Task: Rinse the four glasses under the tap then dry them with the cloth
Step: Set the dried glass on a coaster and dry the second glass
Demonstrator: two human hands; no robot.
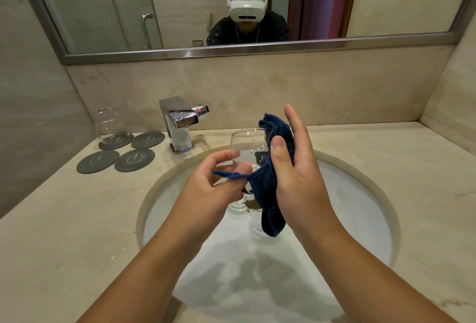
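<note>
Colour and pattern reference: washbasin area

The cloth [268, 188] is dark navy blue with a ribbed knit pattern. The glass [247, 142] is clear and colourless, and the navy shows through its wall. The second glass [109, 124] is likewise clear. The four coasters [98, 161] are dark grey, each marked with a thin pale curved line. The tap [177, 127] is mirror-bright chrome with a small red mark on its lever. The surface [64, 219] is beige stone with faint brown veining and blotches; the wall panel [283, 85] matches it. The basin [347, 206] is white with a cream rim. The mirror frame [231, 52] is brushed silver-grey.
</note>
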